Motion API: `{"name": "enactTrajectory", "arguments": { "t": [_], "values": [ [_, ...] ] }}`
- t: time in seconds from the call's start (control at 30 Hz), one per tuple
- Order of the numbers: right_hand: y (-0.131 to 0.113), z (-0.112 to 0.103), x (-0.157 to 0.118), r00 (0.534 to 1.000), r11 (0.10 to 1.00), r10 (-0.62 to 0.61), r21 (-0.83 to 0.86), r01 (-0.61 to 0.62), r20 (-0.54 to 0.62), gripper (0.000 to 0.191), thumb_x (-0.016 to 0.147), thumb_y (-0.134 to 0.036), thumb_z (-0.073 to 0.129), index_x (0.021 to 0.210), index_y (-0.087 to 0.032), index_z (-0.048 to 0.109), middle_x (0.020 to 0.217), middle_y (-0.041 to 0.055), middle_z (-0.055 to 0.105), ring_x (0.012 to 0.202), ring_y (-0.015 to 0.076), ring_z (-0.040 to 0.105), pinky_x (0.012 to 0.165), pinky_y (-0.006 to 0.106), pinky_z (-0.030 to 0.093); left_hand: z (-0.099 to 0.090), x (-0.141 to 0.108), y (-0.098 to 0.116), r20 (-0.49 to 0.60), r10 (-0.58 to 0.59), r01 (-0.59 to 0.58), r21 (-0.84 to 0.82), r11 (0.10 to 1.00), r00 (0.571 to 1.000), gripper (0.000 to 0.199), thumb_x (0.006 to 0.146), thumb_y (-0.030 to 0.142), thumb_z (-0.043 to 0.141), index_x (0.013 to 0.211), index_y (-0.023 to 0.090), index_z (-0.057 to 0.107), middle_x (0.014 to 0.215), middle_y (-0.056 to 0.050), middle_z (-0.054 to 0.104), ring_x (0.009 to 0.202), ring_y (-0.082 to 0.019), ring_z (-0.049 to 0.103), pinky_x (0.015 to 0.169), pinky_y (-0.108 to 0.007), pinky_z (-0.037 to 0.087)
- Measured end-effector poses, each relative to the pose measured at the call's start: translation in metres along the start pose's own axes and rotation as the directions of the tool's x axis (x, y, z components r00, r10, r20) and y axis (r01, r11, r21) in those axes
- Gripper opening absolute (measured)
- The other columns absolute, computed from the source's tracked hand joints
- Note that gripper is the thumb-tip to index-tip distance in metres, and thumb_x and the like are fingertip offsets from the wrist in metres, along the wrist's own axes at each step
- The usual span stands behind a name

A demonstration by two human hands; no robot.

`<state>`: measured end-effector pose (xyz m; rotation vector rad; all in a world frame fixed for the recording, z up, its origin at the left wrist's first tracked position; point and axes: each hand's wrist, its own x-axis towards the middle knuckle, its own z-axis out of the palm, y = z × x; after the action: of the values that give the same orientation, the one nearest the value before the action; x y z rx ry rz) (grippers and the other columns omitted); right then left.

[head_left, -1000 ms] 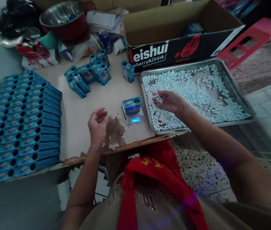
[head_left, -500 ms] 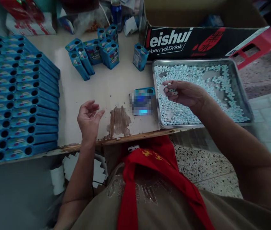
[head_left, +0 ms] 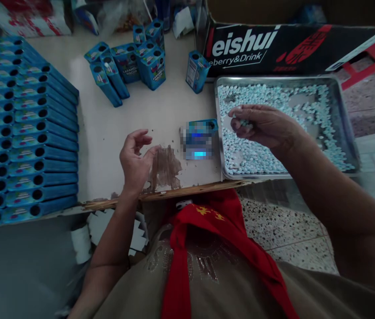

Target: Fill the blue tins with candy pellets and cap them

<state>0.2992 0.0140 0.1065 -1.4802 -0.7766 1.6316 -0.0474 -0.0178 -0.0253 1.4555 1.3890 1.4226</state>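
Observation:
My right hand (head_left: pixel 263 126) is curled over the metal tray (head_left: pixel 349 133), with a few small pale-blue candies (head_left: pixel 245 124) held in its fingers. Many more such candies (head_left: pixel 253 157) lie spread across the tray. My left hand (head_left: pixel 137 155) hovers above the table front, fingers apart and slightly bent, holding nothing. Between the hands, close to the tray's left side, a blue box shape (head_left: pixel 209 125) lies with a glowing cyan patch; most of it is blurred out. A single blue candy box (head_left: pixel 196 73) stands upright behind it.
Rows of blue boxes with round holes (head_left: pixel 44 146) fill the left of the table. Several more boxes (head_left: pixel 125 66) stand at the back. A black carton (head_left: pixel 267 48) sits behind the tray. The table's front edge (head_left: pixel 170 191) is chipped.
My left hand has moved to the right and slightly away from me. My right hand stays over the tray with its candies, its fingers curled a little more. The whole view has shifted slightly.

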Motion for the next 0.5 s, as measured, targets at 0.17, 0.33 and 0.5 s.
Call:
{"name": "enactTrajectory", "arguments": {
  "t": [0.17, 0.33, 0.5],
  "values": [
    [-0.002, -0.020, -0.002, 0.997, 0.998, -0.064, -0.007, 0.064, -0.035, 0.046, 0.119, -0.001, 0.055, 0.082, -0.015, 0.079, 0.072, 0.0033, 0.065, 0.056, 0.0058, 0.045, 0.051, 0.015, 0.036, 0.029, 0.006, 0.007, 0.071, 0.033, -0.032, -0.007, 0.999, 0.997, 0.057, 0.085, 0.024, 0.105, 0.135, 0.030, 0.079, 0.118, -0.002, 0.082, 0.113, -0.025, 0.081, 0.117, -0.045, 0.068],
    [0.008, -0.062, 0.004, 0.948, 0.879, -0.316, -0.391, 0.274, -0.046, 0.033, 0.090, 0.009, 0.073, 0.089, -0.021, 0.087, 0.101, 0.0092, 0.079, 0.098, 0.0188, 0.072, 0.089, 0.032, 0.059, 0.062, 0.010, 0.003, 0.127, -0.002, 0.002, 0.000, 1.000, 0.992, 0.077, 0.075, 0.025, 0.115, 0.141, 0.030, 0.076, 0.141, -0.008, 0.081, 0.138, -0.036, 0.077, 0.128, -0.059, 0.059],
    [0.040, -0.078, 0.016, 0.910, 0.866, -0.404, -0.359, 0.349, -0.090, 0.041, 0.079, 0.009, 0.080, 0.099, -0.026, 0.089, 0.119, 0.0070, 0.084, 0.118, 0.0232, 0.075, 0.102, 0.037, 0.061, 0.098, 0.021, -0.014, 0.190, -0.014, 0.036, -0.113, 0.993, 0.982, 0.074, 0.069, 0.038, 0.122, 0.130, 0.029, 0.080, 0.137, -0.010, 0.083, 0.136, -0.038, 0.077, 0.128, -0.057, 0.059]
  ]
}}
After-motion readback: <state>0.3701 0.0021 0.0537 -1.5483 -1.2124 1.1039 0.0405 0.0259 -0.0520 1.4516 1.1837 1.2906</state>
